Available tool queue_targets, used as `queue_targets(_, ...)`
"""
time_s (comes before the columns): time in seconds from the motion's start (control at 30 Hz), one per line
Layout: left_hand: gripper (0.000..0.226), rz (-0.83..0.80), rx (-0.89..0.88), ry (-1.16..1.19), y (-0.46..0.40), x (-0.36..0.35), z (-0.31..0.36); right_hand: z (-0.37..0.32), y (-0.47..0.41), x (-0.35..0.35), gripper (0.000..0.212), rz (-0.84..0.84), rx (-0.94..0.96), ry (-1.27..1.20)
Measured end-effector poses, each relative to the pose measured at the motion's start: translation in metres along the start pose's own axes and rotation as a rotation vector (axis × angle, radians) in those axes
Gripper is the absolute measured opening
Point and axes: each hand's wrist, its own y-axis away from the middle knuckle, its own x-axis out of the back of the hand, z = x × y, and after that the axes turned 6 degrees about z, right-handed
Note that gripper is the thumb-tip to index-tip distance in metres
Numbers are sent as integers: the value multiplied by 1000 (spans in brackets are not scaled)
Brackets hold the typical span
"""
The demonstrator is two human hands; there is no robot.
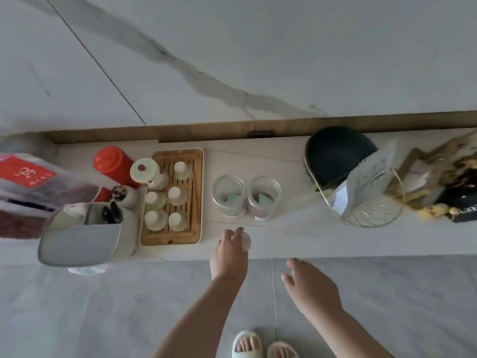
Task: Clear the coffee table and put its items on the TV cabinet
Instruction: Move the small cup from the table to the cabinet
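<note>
**Small pale thing in the left hand, right at the cabinet's front edge**

So the left hand (228, 250) is reaching over the near edge of the TV cabinet (322, 244), with its fingers wrapped around a small pale round object (247, 241). It's blurry and mostly hidden behind the fingers, so I honestly can't tell what it is, or whether it's resting on the top or held just above it.

The right hand (309, 288) is off to the right of that grip and a bit closer to the person, over the floor in front of the cabinet. Fingers are loosely spread and it's carrying nothing.

Just beyond the gripped thing, two clear glass jars (246, 198) stand side by side on the cabinet top, each with something greenish in the bottom. Left of the grip is a wooden tea tray (197, 192) with small pale cups on its slats, and a white lidded pot sits at its far left corner. Further left: a red bottle (113, 164), a grey bin-like container (80, 244) hanging over the front edge, and a red-labelled bag (28, 177).

Right of the grip, well apart, there's a gold wire basket (371, 213) holding a dark round item and a pale package, then a pile of gold decor at the far end.

Straight down below the hands, two feet in light slippers (263, 346) on grey floor tile.
</note>
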Motion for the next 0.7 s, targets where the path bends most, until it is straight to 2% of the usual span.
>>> queue_targets(0.7, 55, -9, 36, -35, -38, -28, 8, 0, -31, -13, 31, 41, 70, 32)
